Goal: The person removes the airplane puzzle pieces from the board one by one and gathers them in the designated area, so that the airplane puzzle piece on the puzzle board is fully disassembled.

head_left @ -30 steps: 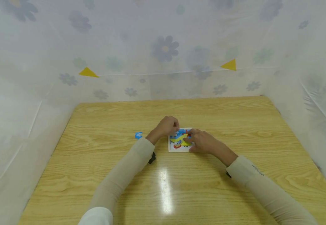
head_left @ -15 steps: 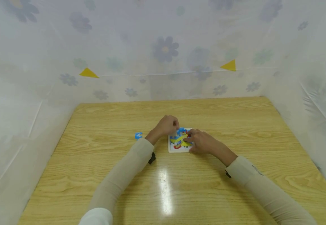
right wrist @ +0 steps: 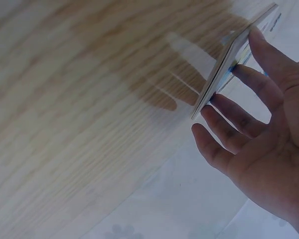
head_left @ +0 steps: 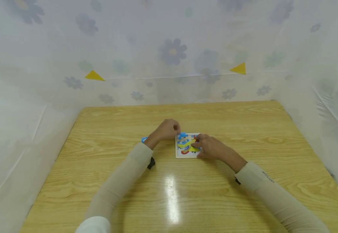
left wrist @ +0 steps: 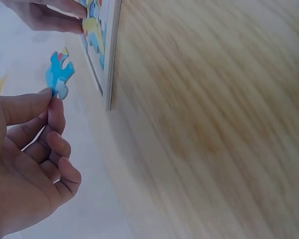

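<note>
My left hand pinches a blue jigsaw piece with red and yellow at one tip, between thumb and index finger. The piece is raised beside the back left corner of a small puzzle board, overlapping it in the head view. The other left fingers are loosely curled. My right hand rests on the right side of the board, its fingers spread over the yellow, red and blue picture. In the right wrist view the thumb and fingertips press on the board's face, and part of the picture is hidden under them.
Another blue puzzle piece lies on the wooden table left of the board, partly hidden by my left wrist. A pale flowered curtain with yellow triangles surrounds the table's back and sides.
My left hand has shifted a little left, away from the board's back edge, with the blue jigsaw piece. The right hand has stayed on the board.
</note>
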A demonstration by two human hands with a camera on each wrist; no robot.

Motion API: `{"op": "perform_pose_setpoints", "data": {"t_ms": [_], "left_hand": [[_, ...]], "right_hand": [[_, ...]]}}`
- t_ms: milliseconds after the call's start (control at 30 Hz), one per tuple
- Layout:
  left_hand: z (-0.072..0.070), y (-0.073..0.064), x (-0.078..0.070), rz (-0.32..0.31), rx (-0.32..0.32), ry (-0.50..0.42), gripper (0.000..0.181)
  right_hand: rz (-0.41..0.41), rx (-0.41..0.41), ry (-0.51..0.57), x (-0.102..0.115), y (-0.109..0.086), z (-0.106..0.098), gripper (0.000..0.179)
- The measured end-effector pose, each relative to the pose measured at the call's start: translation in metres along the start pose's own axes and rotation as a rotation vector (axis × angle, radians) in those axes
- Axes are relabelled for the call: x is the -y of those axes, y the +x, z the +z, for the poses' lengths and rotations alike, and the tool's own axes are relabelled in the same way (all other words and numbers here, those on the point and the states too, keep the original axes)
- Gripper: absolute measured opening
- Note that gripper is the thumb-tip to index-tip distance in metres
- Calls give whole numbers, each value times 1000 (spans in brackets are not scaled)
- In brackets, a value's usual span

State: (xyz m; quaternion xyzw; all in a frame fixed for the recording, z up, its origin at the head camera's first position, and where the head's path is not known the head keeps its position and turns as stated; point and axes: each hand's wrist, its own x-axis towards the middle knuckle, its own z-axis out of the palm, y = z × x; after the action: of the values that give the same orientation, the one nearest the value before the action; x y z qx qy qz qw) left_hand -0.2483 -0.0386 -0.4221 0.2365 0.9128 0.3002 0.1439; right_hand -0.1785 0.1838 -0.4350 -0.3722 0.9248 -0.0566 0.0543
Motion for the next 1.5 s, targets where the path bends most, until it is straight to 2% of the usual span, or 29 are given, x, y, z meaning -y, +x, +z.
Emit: {"op": "perform_pose_setpoints", "data": {"t_ms": [433, 633, 833, 1000, 1300, 1500], "left_hand": [[-22, -15, 25, -23, -9, -25, 13], [-27, -20, 37, -36, 5, -10, 14], [-34, -26, 46, -82, 24, -19, 14], [-40, -31, 55, -86, 35, 12, 14], [-47, -37, 64, -71, 56, 37, 19], [-46, -40, 73, -90, 65, 51, 17]], "right_hand": [[39, 36, 11, 0, 0, 1, 55], [19, 19, -17, 0, -3, 0, 54], [1, 2, -18, -1, -3, 0, 53], [-6, 8, -15, -2, 0, 3, 54], [-5, 12, -31, -3, 0, 6, 55], [7, 18, -27, 0, 0, 3, 55]]}}
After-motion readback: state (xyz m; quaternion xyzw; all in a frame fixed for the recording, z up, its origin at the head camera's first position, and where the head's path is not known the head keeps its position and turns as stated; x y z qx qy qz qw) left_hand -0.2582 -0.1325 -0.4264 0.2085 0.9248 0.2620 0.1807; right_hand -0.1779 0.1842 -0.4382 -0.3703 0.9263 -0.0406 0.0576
